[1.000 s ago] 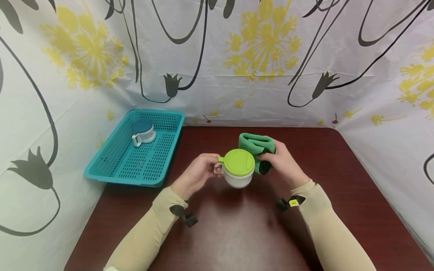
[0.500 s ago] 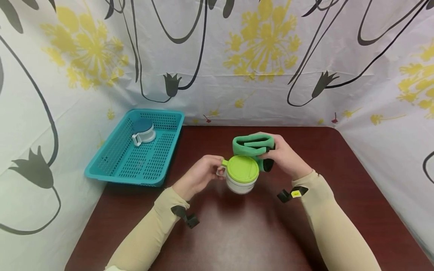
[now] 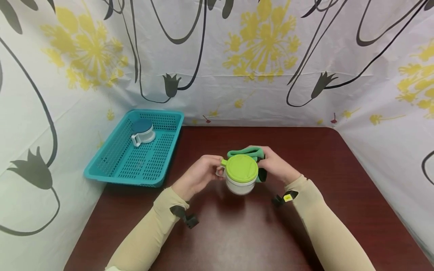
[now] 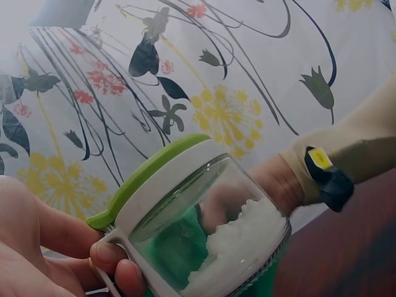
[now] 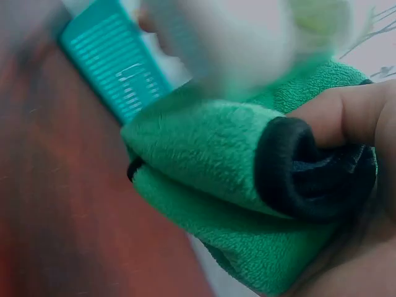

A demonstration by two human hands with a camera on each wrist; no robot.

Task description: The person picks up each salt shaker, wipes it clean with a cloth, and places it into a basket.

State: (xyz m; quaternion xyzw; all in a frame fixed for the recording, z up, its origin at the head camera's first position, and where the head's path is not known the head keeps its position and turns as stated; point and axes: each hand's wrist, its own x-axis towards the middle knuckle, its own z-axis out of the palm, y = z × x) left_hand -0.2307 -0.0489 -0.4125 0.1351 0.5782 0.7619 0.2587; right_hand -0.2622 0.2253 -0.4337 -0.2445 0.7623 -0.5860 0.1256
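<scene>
My left hand (image 3: 199,176) grips the white handle of a clear seasoning jar (image 3: 240,187) with a lime-green lid (image 3: 242,168), held above the table. In the left wrist view the jar is tilted, with white grainy stuff (image 4: 238,241) inside it. My right hand (image 3: 277,165) holds a folded green cloth (image 3: 245,151) with dark edging at the jar's far right side. Through the glass, the cloth (image 4: 179,244) shows right behind the jar. In the right wrist view the thumb presses on the bunched cloth (image 5: 198,142); the jar there is blurred.
A turquoise plastic basket (image 3: 135,171) stands at the table's left. Inside it sits a similar jar (image 3: 144,134) with a blue lid. The dark red table (image 3: 305,143) is bounded by a flower-patterned curtain (image 3: 210,56) behind and at the sides.
My right hand has brought the cloth left and down, behind the jar, which now hides part of it. The left hand has shifted the jar slightly right and nearer.
</scene>
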